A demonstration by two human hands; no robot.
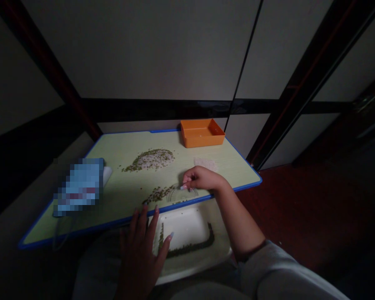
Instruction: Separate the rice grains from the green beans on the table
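My right hand (200,179) is over the front part of the table with its fingers bent together in a pinch; anything between the fingertips is too small to make out. Under it shows a half-round, protractor-like marking (174,194). Just left of the fingers lies a small heap of green beans mixed with white grains (159,194). My left hand (143,239) spreads its fingers at the table's front edge, above the left side of a white tray (187,218). Dark green beans (190,249) line the tray's inner edges.
The pale table (118,191) has a blue rim. A larger mixed heap (154,159) lies farther back, with white grains (205,163) to its right. An orange box (203,139) stands at the back right. A blurred blue packet (81,185) sits at the left.
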